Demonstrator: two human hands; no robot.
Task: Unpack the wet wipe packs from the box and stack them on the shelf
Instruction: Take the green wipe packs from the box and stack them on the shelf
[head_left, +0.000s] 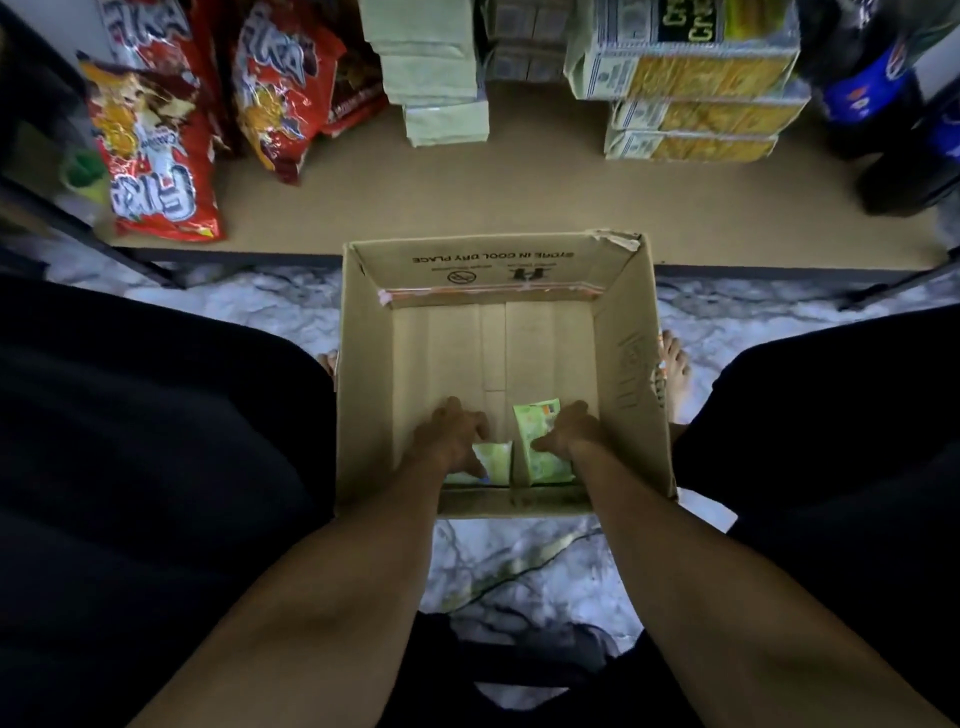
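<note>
An open cardboard box (363, 374) stands on the marble floor between my knees. Both my hands reach down into its near end. My left hand (449, 431) curls its fingers over a light green wet wipe pack (493, 460) lying low against the near wall. My right hand (571, 428) grips a second green pack (535, 421) that stands tilted on its edge. The far part of the box floor is bare. On the brown shelf (519, 182) beyond the box, a stack of pale green packs (436, 78) rises at the middle back.
Red snack bags (166, 156) lean at the shelf's left. Yellow cracker packs (696, 104) are stacked at the right, with dark soda bottles (883, 104) beyond them. Bare shelf board lies in front of the green stack. My bare toes (675, 369) show beside the box.
</note>
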